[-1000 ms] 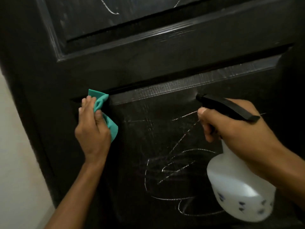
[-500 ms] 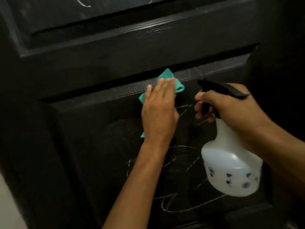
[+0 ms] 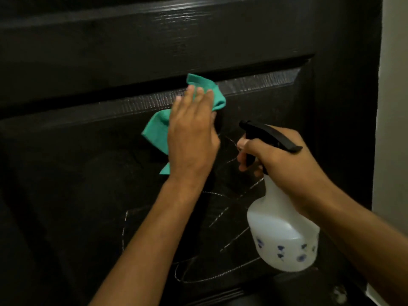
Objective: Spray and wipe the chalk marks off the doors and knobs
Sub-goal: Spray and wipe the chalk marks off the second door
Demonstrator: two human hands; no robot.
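R hand (image 3: 284, 166) is nearest, low right, wrapped round the neck of the bottle (image 3: 280, 235): white translucent body w/ small blue prints, black spray head on top. Its fingers (image 3: 244, 161) curl round the black trigger, thumb side hidden behind the head. Nozzle aims left toward the door, bottle roughly upright, held just off the panel; can't tell if it touches.

L hand (image 3: 192, 138) sits a bit further in, centre frame, palm flat on the cloth (image 3: 156, 131). Fingers straight, close together, tips up at the top edge of the panel; they press the cloth, no pinch. Cloth is teal, bunched, sticking out left of the hand, above the fingertips and a small corner below the wrist side.

Behind both: door (image 3: 110, 51), dark, near black, w/ raised moulding. Cloth lies against the lower recessed panel, right at its top bevel. Chalk marks (image 3: 220, 274) are white scribbles on that panel, below and between the two forearms: loops low down, short slashes by the bottle. Bevel also shows faint white streaks either side of the cloth.

Far right edge: strip of pale wall (image 3: 393, 107) beside the door.
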